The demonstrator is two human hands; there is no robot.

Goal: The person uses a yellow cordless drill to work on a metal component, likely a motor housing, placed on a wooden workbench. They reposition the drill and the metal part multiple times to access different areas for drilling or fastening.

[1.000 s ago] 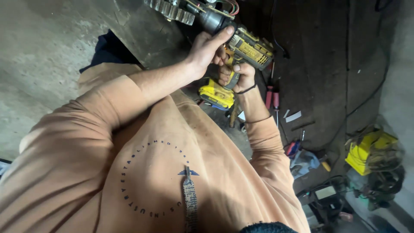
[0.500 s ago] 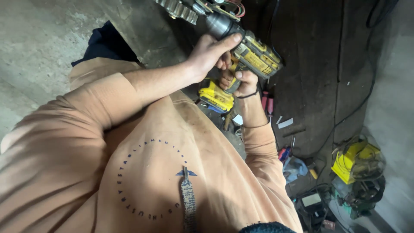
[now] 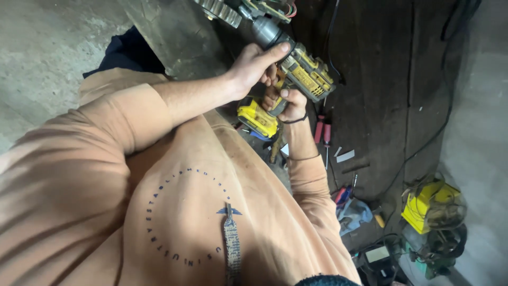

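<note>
A yellow and black cordless drill (image 3: 304,74) points up and to the left, its grey chuck (image 3: 266,30) against a metal part with fins and coloured wires (image 3: 248,9). My left hand (image 3: 254,66) wraps over the front of the drill body just behind the chuck. Below it, my right hand (image 3: 284,103) grips the drill's handle above the yellow battery pack (image 3: 256,116). Both arms are in orange sleeves.
Red-handled screwdrivers (image 3: 323,132) lie on the dark wooden bench (image 3: 381,95), with more small tools and a blue cloth (image 3: 352,212) nearer me. A yellow device with cables (image 3: 431,206) sits at lower right. Black cables run across the bench. Grey concrete floor (image 3: 42,47) at left.
The view has shifted slightly, so the drill and both hands sit a little higher and to the right in the picture. The grip on the drill is unchanged.
</note>
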